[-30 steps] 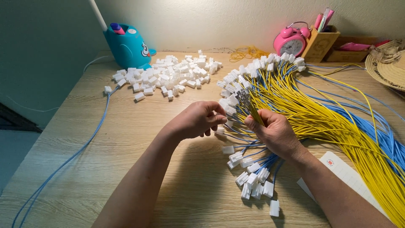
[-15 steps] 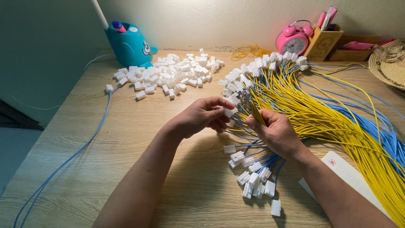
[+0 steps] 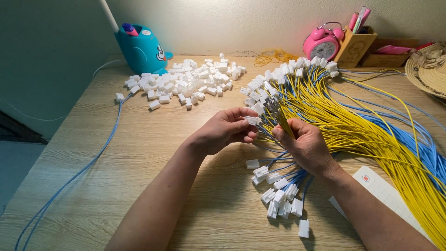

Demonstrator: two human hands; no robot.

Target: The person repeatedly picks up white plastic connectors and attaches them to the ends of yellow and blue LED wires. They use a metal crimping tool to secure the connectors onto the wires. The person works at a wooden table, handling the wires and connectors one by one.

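White plastic connector [image 3: 252,120] is sitting pinched in my left hand [image 3: 222,131] fingers, mid-table. My right hand [image 3: 304,144] is gripping a bunch of yellow wires [image 3: 280,113], fingers closed around them, just beside the connector.

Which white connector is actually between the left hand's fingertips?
The single white connector pinched by the left hand, beside the right hand; the loose pile and the wired cluster lie untouched on the table.
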